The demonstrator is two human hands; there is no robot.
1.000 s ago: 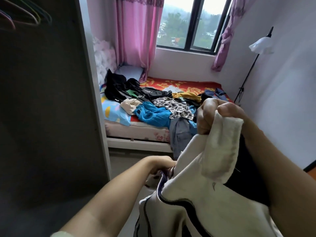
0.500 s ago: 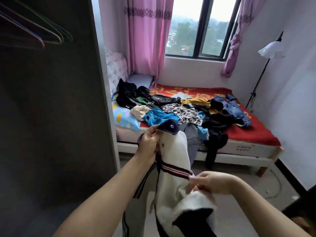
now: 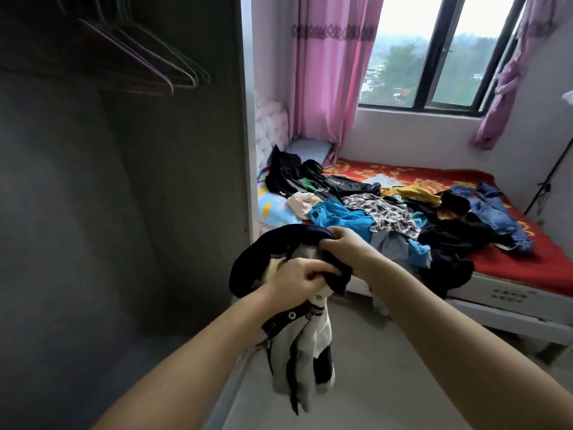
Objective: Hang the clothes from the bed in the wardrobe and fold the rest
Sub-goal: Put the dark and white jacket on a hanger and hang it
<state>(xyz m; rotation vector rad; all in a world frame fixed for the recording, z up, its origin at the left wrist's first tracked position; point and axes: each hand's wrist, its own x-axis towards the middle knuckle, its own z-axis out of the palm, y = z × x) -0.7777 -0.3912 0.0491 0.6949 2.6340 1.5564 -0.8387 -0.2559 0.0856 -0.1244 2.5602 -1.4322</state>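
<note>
You hold the white jacket with navy collar and trim up beside the open wardrobe, each grip closed on its collar: left hand, right hand, spreading the neck, likely for a wire hanger.

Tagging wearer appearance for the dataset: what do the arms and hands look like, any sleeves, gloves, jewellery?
Both forearms are bare for all of their visible length; no sleeves show in the head view. The left hand and right hand are ungloved. No rings, watch or bracelets are visible on the fingers or wrists. No markings or tattoos can be made out.
</note>
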